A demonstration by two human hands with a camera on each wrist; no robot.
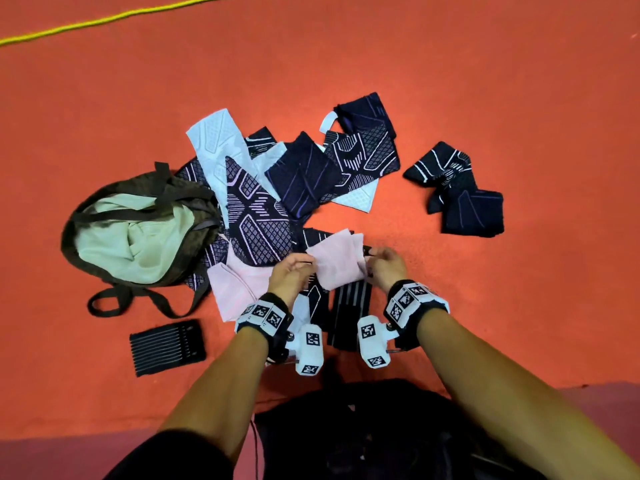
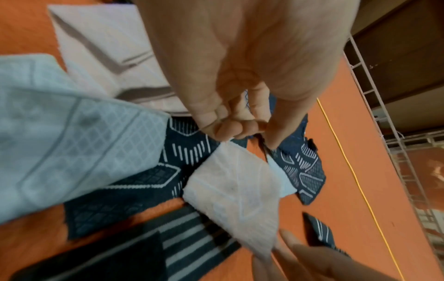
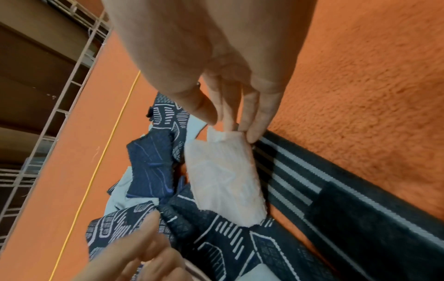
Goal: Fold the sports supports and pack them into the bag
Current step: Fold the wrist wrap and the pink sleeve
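A folded pale pink support [image 1: 334, 259] is held above the orange floor [image 1: 450, 81], just to the right of the open bag [image 1: 138, 233]. Its left edge is pinched by the left hand [image 1: 289, 273], whose fingers [image 2: 225, 129] are curled onto the fabric's corner. Its right edge is pinched by the right hand [image 1: 386, 265] between the thumb and the nearly straight fingertips [image 3: 254, 131].

A black strap with grey stripes [image 1: 349, 306] lies on the floor beneath the held piece, to the right of the bag. A heap of dark patterned and white supports [image 1: 294, 174] is spread against the bag's right side and beyond it. Two dark folded supports [image 1: 457, 188] lie well apart to the right of the bag. A black ribbed band [image 1: 168, 346] lies just below the bag. A yellow cord [image 1: 104, 20] runs across the floor far above the bag.
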